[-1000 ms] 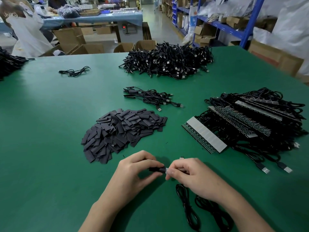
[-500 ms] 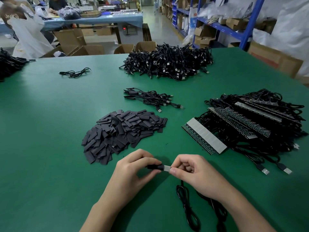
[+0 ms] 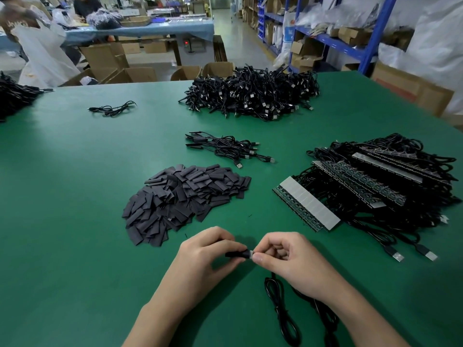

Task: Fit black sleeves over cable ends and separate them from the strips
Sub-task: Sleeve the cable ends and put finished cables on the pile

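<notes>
Low in the frame's centre, your left hand [image 3: 200, 261] pinches a black sleeve [image 3: 235, 254] between thumb and curled fingers [image 3: 225, 240]. Your right hand [image 3: 288, 259] meets it, fingers closed tight on the pale cable end [image 3: 250, 254] poking from the sleeve. The cable [image 3: 280, 306] loops down on the green surface [image 3: 75, 221] beneath your right wrist. The heap of loose sleeves [image 3: 183, 196] lies just above your left hand; the strips [image 3: 350, 186] sit at right.

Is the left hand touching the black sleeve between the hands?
Touching. The head view shows the left hand pinching the black sleeve between thumb and fingers, with no gap.
</notes>
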A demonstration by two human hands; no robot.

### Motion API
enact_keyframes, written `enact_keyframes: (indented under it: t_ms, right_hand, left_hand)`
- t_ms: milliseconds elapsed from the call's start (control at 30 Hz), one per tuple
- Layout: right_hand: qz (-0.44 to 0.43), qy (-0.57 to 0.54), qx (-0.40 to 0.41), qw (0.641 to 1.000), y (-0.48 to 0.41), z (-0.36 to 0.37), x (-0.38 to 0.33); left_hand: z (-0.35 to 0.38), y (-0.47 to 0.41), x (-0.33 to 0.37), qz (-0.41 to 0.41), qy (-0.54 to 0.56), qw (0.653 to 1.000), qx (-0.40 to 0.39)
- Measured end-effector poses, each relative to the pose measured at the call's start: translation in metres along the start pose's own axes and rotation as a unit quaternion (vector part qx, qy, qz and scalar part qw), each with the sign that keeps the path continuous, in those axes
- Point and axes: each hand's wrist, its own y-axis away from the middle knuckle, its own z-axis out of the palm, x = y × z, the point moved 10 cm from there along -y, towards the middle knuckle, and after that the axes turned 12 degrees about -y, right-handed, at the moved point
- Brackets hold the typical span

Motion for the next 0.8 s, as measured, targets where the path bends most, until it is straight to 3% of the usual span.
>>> enact_keyframes:
  t_ms: [433, 667, 800]
  right_hand:
    - [0.026, -0.031, -0.011, 0.999, -0.002, 0.005, 0.008]
    - [0.029, -0.064, 0.012, 0.997, -0.003, -0.005, 0.004]
    - [0.025, -0.086, 0.01, 0.996, -0.002, -0.005, 0.003]
  left_hand:
    - [0.007, 0.0, 0.011, 0.037, -0.017, 0.999, 0.004]
    - [-0.019, 0.003, -0.023, -0.104, 0.038, 0.989, 0.097]
    - [-0.026, 0.006, -0.03, -0.14, 0.049, 0.98, 0.136]
